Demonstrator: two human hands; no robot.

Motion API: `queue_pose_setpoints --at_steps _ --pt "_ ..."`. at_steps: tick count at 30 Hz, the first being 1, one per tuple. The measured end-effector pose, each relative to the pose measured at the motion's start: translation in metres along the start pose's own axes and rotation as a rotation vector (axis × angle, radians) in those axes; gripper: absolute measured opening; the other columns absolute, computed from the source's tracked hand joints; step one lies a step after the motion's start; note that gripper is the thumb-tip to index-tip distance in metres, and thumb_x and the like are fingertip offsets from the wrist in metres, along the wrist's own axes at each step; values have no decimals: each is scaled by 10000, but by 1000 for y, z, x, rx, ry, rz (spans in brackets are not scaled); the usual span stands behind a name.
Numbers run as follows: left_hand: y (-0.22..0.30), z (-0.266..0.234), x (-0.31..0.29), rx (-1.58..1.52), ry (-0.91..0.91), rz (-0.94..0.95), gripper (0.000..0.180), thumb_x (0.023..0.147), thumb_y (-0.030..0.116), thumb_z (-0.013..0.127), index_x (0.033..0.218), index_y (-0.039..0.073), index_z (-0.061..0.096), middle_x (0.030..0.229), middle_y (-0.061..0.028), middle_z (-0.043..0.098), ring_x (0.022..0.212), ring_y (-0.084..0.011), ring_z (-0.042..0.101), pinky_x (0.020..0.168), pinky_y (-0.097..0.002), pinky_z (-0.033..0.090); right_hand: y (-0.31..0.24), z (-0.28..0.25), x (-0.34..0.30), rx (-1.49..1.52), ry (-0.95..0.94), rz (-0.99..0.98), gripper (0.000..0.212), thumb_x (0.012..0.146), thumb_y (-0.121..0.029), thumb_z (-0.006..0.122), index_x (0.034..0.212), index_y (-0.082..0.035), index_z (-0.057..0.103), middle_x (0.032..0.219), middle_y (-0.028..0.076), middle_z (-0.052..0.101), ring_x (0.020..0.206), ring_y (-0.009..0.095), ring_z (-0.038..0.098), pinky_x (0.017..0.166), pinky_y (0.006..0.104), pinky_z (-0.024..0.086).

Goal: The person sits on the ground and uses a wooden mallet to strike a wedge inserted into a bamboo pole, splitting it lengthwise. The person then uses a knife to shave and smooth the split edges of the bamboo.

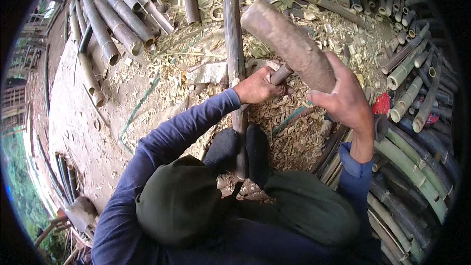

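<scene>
My right hand [346, 98] grips the near end of a thick, brown, slightly curved wooden piece [289, 41], thumb on one side and fingers over the other. It is raised and slants toward the far left. Below its middle, my left hand [260, 86] is closed round a short round handle [281, 74]. The handle's end comes close to the wooden piece; I cannot tell whether they are joined. A dark bamboo pole [234, 39] runs under my left hand and back between my two feet [257, 149] in dark socks.
Pale shavings [304, 137] cover the ground around the pole. Cut bamboo lengths [120, 10] lie at the far left. More bamboo [412, 76] is stacked along the right, with long green poles [417, 176] nearer me. A red item [381, 104] lies by the right stack.
</scene>
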State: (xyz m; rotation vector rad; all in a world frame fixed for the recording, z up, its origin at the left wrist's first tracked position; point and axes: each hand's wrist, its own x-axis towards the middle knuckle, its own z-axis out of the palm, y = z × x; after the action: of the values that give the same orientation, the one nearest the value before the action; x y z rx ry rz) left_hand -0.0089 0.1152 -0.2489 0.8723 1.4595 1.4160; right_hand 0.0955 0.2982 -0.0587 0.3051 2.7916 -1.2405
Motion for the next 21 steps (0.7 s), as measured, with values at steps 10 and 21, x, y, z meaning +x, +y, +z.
queue_pose_setpoints --at_steps 10,21 --pt "7 -7 2 51 3 37 337 952 137 671 1242 -19 596 1026 -112 715 830 -159 683 693 -298 544 -13 11 -2 -48 -57 110 767 728 -134 741 1400 100 455 1253 206 638 1126 310 634 1020 373 490" --pt "-35 15 77 434 476 -415 324 868 233 711 957 -78 711 936 -282 723 873 -339 736 822 -453 583 17 -14 1 521 139 148 555 799 -309 775 1198 11 559 845 58 628 577 125 609 529 282 538"
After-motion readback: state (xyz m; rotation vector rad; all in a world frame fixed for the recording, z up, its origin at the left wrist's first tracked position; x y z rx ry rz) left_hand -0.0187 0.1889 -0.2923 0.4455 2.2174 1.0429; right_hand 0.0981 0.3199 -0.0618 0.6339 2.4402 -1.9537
